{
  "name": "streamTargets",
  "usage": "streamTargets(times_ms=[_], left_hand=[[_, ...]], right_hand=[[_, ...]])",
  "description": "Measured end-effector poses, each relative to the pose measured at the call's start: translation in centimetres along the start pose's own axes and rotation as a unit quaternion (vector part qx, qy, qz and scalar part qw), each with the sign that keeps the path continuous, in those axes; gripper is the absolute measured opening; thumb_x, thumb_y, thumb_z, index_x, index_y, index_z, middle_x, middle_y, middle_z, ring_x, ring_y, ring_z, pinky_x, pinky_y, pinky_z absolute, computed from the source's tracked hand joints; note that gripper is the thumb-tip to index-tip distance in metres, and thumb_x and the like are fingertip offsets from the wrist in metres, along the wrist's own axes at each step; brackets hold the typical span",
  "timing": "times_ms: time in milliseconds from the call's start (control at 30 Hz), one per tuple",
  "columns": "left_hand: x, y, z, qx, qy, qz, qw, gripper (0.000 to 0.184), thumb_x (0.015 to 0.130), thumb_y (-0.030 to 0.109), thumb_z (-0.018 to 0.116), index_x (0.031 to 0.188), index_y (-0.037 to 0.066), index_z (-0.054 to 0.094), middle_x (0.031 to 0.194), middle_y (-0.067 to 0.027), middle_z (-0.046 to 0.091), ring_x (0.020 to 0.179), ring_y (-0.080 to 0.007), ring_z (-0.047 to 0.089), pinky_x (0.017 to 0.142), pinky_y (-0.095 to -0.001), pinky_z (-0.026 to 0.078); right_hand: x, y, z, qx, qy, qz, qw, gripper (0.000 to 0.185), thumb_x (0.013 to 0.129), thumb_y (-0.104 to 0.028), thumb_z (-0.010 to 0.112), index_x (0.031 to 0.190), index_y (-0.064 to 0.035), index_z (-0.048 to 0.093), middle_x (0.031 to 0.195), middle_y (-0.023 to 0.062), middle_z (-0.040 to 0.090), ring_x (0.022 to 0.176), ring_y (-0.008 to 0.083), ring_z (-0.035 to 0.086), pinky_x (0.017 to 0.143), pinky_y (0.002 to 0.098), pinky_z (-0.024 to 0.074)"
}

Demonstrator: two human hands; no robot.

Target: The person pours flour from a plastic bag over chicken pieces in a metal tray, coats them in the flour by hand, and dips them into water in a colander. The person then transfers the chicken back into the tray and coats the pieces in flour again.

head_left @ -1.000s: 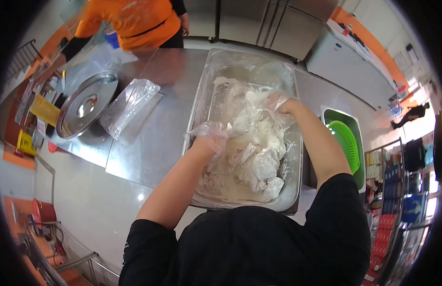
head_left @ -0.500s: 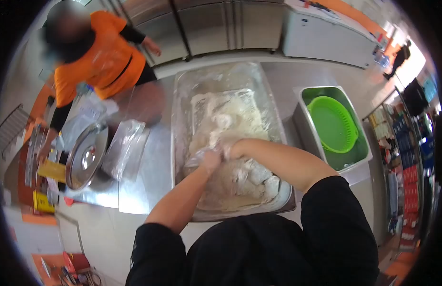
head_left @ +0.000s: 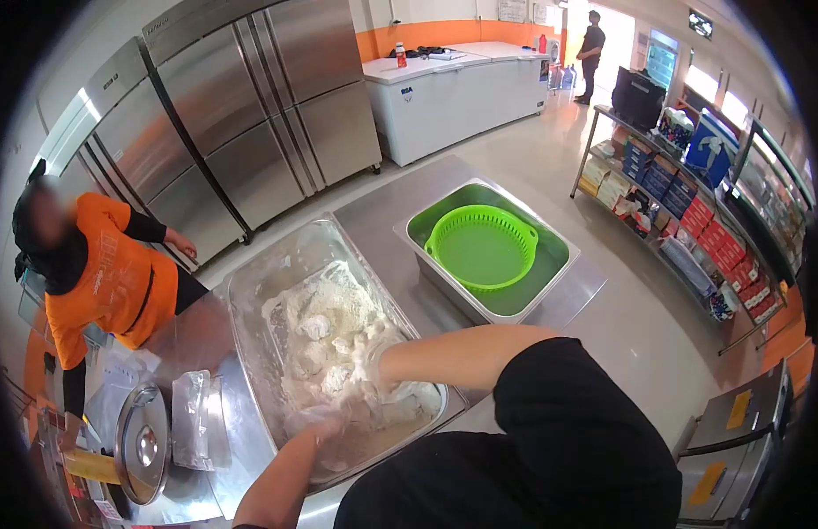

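Note:
A large metal tray [head_left: 254, 339] holds white flour [head_left: 290, 304] and several flour-coated lumps [head_left: 314, 327], whose kind I cannot make out. Both of my hands are down in it, in thin clear plastic gloves dusted with flour. My right hand [head_left: 373, 357] is among the coated lumps near the tray's right side. My left hand [head_left: 331, 418] is low in the near part of the tray, close to more floured lumps. Flour and blur hide the fingers of both hands, so whether they grip anything is unclear.
Right of the tray, a deep metal pan [head_left: 559, 260] holds a green plastic basket [head_left: 479, 247]. A round metal lid [head_left: 144, 445] and clear plastic bags [head_left: 193, 419] lie to the left. A person in an orange shirt [head_left: 118, 273] stands beyond the table's left side.
My view has swung up and to the right, showing more of the room. My hands, close together before, are farther apart now, the left nearer to me.

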State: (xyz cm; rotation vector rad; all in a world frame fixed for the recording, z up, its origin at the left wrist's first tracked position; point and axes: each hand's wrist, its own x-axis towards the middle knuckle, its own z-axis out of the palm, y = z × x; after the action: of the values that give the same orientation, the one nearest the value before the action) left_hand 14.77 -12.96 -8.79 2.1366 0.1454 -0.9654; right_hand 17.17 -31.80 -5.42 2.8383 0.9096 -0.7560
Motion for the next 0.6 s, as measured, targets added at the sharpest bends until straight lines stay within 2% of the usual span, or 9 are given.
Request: streamTargets(times_ms=[67, 167, 267, 367, 400, 433, 500, 567, 600], left_hand=[[-1.2, 1.0, 1.4, 0.006, 0.012, -0.080, 0.997, 0.052, 0.089, 0.040, 0.035, 0.123, 0.002, 0.040, 0.119, -0.0111, 0.048, 0.105, -0.0202, 0.047, 0.089, -0.0316, 0.036], [0.5, 1.6, 3.2, -0.338, 0.169, -0.043, 0.925, 0.052, 0.088, 0.043, 0.039, 0.116, 0.000, 0.047, 0.110, -0.0123, 0.054, 0.097, -0.0227, 0.052, 0.084, -0.0323, 0.041], [5.4, -1.4, 1.5, -0.453, 0.100, 0.124, 0.877, 0.054, 0.083, 0.047, 0.044, 0.109, 0.000, 0.051, 0.099, -0.0101, 0.056, 0.094, -0.0251, 0.052, 0.079, -0.0401, 0.042], [2.3, 1.4, 1.0, -0.515, 0.075, 0.159, 0.839, 0.048, 0.085, 0.042, 0.042, 0.110, 0.002, 0.051, 0.102, -0.0093, 0.057, 0.093, -0.0261, 0.054, 0.081, -0.0392, 0.041], [0.6, 2.6, 0.2, -0.319, 0.144, 0.118, 0.929, 0.045, 0.086, 0.040, 0.041, 0.111, 0.003, 0.050, 0.104, -0.0103, 0.056, 0.094, -0.0268, 0.053, 0.082, -0.0392, 0.041], [-1.1, 3.8, -0.9, -0.107, 0.204, 0.067, 0.971, 0.042, 0.087, 0.037, 0.040, 0.112, 0.004, 0.050, 0.105, -0.0113, 0.056, 0.096, -0.0275, 0.053, 0.084, -0.0392, 0.040], [3.1, -1.0, -3.9, 0.258, 0.275, 0.038, 0.926, 0.042, 0.086, 0.039, 0.039, 0.110, 0.006, 0.052, 0.103, -0.0146, 0.057, 0.094, -0.0291, 0.055, 0.082, -0.0395, 0.042], [5.8, -4.6, -4.8, 0.471, 0.232, 0.078, 0.848, 0.046, 0.084, 0.042, 0.039, 0.109, 0.007, 0.053, 0.105, -0.0175, 0.055, 0.097, -0.0301, 0.053, 0.083, -0.0397, 0.041], [2.3, -0.8, -5.5, 0.538, 0.172, 0.094, 0.820, 0.046, 0.084, 0.041, 0.040, 0.111, 0.006, 0.052, 0.110, -0.0180, 0.053, 0.103, -0.0300, 0.049, 0.087, -0.0396, 0.038]], right_hand=[[4.0, -0.1, 2.3, -0.010, -0.027, -0.081, 0.996, 0.034, 0.067, -0.030, 0.058, 0.088, -0.0034, 0.064, 0.086, 0.0144, 0.062, 0.076, 0.0283, 0.060, 0.069, 0.0376, 0.0459], [6.0, -1.0, 3.9, 0.152, 0.128, 0.017, 0.980, 0.032, 0.067, -0.029, 0.058, 0.085, -0.0034, 0.064, 0.082, 0.0167, 0.062, 0.073, 0.0310, 0.060, 0.067, 0.0395, 0.0455], [1.3, -2.8, -1.5, 0.373, 0.181, 0.093, 0.905, 0.031, 0.068, -0.020, 0.060, 0.097, -0.0067, 0.061, 0.092, 0.0177, 0.060, 0.083, 0.0286, 0.058, 0.070, 0.0377, 0.0442], [-0.1, -3.4, -2.6, 0.418, 0.201, 0.115, 0.878, 0.033, 0.069, -0.021, 0.061, 0.099, -0.0075, 0.060, 0.096, 0.0168, 0.059, 0.088, 0.0282, 0.057, 0.074, 0.0368, 0.0429], [-0.9, -3.2, -2.9, 0.433, 0.219, 0.059, 0.872, 0.036, 0.070, -0.024, 0.061, 0.101, -0.0079, 0.059, 0.097, 0.0166, 0.059, 0.090, 0.0284, 0.056, 0.076, 0.0363, 0.0424], [-2.0, -2.5, -3.3, 0.447, 0.235, 0.002, 0.863, 0.039, 0.071, -0.027, 0.060, 0.104, -0.0082, 0.057, 0.098, 0.0163, 0.058, 0.092, 0.0285, 0.055, 0.077, 0.0357, 0.0419], [-3.7, -1.4, -4.9, 0.420, 0.220, -0.036, 0.880, 0.046, 0.069, -0.029, 0.060, 0.109, -0.0091, 0.054, 0.103, 0.0146, 0.056, 0.097, 0.0274, 0.052, 0.081, 0.0341, 0.0403], [-5.3, -0.1, -7.6, 0.335, 0.159, -0.004, 0.929, 0.054, 0.063, -0.026, 0.062, 0.113, -0.0103, 0.051, 0.113, 0.0117, 0.051, 0.104, 0.0248, 0.049, 0.086, 0.0319, 0.0382], [-5.8, 0.3, -8.5, 0.290, 0.128, 0.011, 0.948, 0.058, 0.061, -0.025, 0.062, 0.116, -0.0108, 0.050, 0.117, 0.0103, 0.049, 0.107, 0.0235, 0.047, 0.088, 0.0308, 0.0371]])
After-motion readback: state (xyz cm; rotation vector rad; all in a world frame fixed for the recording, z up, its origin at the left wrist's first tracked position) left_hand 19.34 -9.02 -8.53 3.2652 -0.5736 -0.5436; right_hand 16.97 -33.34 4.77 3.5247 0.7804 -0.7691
